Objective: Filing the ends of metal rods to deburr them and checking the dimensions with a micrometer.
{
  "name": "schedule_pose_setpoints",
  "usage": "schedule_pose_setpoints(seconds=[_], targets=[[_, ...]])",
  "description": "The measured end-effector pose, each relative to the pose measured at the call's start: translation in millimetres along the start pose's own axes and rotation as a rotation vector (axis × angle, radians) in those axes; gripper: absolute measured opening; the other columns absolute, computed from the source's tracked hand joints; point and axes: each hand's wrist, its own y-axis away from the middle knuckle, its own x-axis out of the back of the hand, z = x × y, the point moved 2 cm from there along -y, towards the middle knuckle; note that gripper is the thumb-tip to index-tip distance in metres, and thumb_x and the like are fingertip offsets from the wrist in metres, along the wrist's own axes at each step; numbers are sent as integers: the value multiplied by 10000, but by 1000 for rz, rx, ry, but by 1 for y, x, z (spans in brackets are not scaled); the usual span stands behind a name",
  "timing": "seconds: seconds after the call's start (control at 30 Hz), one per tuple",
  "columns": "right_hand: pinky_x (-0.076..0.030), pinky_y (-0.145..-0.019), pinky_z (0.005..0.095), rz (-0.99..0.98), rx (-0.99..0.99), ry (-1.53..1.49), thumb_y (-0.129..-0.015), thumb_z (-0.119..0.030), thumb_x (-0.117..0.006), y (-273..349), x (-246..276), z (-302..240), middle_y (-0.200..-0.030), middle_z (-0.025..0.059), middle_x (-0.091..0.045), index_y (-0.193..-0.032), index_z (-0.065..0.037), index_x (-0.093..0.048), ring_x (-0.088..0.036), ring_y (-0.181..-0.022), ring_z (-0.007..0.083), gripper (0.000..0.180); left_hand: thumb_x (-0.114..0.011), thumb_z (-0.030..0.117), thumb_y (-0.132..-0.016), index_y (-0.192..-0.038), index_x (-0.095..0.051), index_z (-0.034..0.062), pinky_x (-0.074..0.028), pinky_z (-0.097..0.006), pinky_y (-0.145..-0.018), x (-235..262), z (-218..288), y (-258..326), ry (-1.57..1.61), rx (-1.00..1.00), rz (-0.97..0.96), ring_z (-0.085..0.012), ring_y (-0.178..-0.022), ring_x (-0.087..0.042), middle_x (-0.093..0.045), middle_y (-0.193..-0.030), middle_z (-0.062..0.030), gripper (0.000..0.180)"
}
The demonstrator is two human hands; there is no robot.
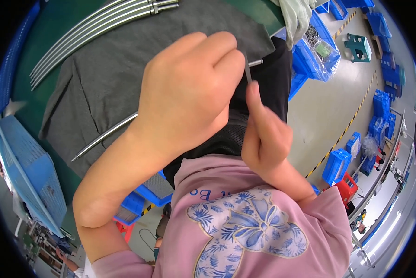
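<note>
My left hand (189,88) is closed in a fist around a long, thin, shiny metal rod (105,135). One end of the rod sticks out past the wrist to the lower left, and the other shows beyond the knuckles. My right hand (268,134) is closed, its thumb raised against a thin, flat grey strip (248,73). That strip stands beside the rod's far end; whether they touch is unclear, and its kind is too blurred to tell. A dark grey cloth (110,69) lies under the rod.
Several similar metal rods (92,32) lie side by side at the far left on the green table (32,104). A light blue basket (32,171) stands left. A blue bin (317,55) with small parts in plastic bags and a pale cloth (296,18) are at the far right. A green stool (358,47) stands beyond.
</note>
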Motion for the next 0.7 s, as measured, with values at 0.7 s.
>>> schedule_pose_setpoints(seconds=[0.7], targets=[[-345, -388, 272, -79, -79, 7, -598, 85, -522, 10, 9, -5, -538, 40, -395, -1187, -5, -569, -388, -392, 181, 597, -684, -18, -592, -676, -540, 22, -406, -322, -503, -1, 2, 2, 15, 4, 6, -243, -579, -506, -515, -683, -66, 171]])
